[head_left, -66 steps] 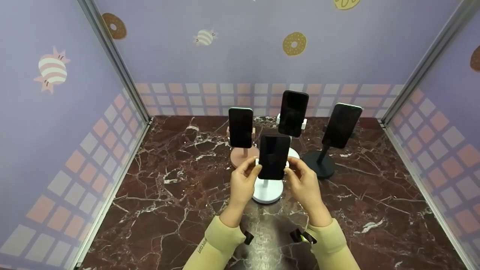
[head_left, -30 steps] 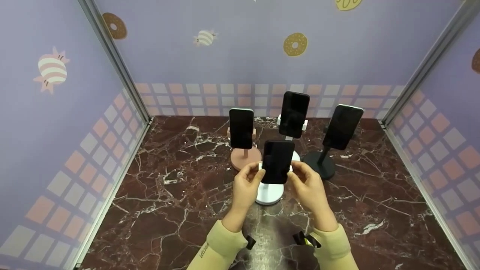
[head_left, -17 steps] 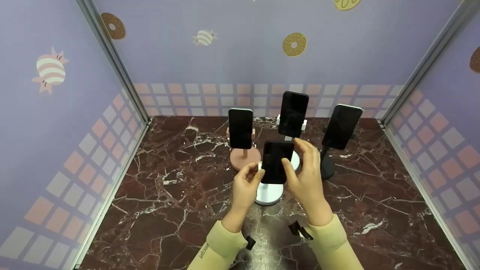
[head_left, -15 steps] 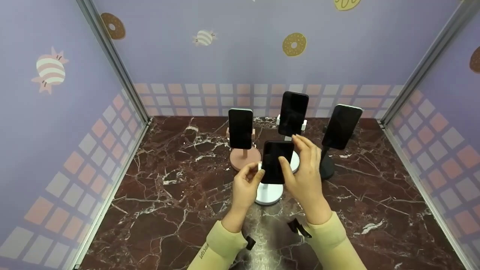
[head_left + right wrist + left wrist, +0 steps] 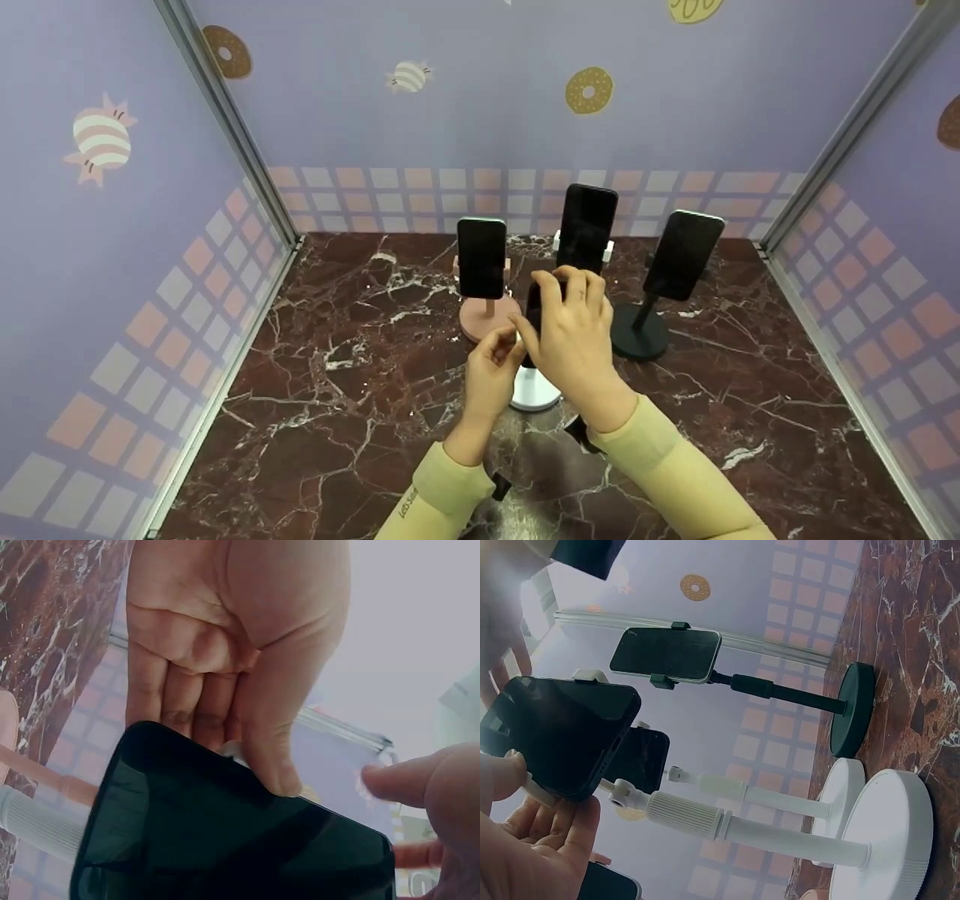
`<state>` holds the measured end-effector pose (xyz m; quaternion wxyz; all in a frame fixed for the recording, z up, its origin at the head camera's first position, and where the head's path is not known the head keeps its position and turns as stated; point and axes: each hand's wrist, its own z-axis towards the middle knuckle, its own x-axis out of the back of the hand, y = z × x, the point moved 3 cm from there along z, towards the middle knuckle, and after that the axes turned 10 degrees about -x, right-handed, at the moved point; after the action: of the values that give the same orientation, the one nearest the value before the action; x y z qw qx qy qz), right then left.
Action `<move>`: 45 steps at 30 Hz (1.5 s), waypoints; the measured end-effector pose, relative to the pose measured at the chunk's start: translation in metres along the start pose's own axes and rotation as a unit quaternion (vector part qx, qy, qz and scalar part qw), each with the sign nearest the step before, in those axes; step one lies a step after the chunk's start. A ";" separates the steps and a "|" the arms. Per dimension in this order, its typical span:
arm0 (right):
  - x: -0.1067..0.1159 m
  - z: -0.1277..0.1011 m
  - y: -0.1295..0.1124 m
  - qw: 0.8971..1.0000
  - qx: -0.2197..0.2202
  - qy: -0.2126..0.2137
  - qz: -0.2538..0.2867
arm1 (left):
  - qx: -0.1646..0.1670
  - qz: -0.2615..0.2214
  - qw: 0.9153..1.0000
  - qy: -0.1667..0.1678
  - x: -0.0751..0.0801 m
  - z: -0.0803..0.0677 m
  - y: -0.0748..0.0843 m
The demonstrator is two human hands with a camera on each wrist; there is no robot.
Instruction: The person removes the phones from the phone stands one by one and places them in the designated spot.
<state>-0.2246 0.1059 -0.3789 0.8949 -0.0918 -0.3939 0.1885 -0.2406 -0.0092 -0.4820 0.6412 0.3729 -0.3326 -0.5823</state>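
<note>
A black phone sits in the clamp of the front white stand on the marble tabletop. My right hand covers it from above, fingers curled over its top edge and thumb on its left side. From the right wrist the phone lies under the palm, with the thumb pressed on its edge. My left hand pinches the white clamp at the phone's left side. The left wrist view shows the phone above the stand's ribbed pole, my fingers beneath.
Three more phones stand behind: one on a pink stand, one on a taller white stand, one on a black stand with its round base. Purple booth walls close in the left, back and right.
My right hand left the phone's right side, rose and swung over its top, now covering the screen. The left hand stayed pinching the clamp. The front stand and phone barely shifted.
</note>
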 end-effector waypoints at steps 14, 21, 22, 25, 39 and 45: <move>-0.016 0.005 -0.002 0.999 -0.022 0.022 -0.027 | 0.010 -0.019 1.000 0.004 -0.001 -0.001 0.001; -0.022 0.006 -0.001 0.998 -0.027 0.030 -0.051 | 0.013 -0.027 1.000 0.007 -0.002 -0.001 0.000; -0.022 0.006 -0.001 0.998 -0.027 0.031 -0.057 | 0.013 -0.030 0.999 0.008 -0.002 -0.001 0.000; -0.023 0.006 -0.001 0.997 -0.028 0.035 -0.067 | 0.011 -0.036 0.999 0.011 -0.002 -0.002 0.000; -0.028 0.007 -0.001 0.996 -0.024 0.061 -0.066 | 0.014 -0.043 0.999 0.016 -0.003 -0.002 -0.001; -0.029 0.007 -0.001 0.997 -0.032 0.048 -0.047 | 0.003 -0.031 0.999 0.014 -0.002 -0.003 -0.001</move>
<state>-0.2477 0.0934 -0.3931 0.9172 -0.1110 -0.3602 0.1288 -0.2386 -0.0068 -0.4840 0.6265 0.3931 -0.3138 -0.5953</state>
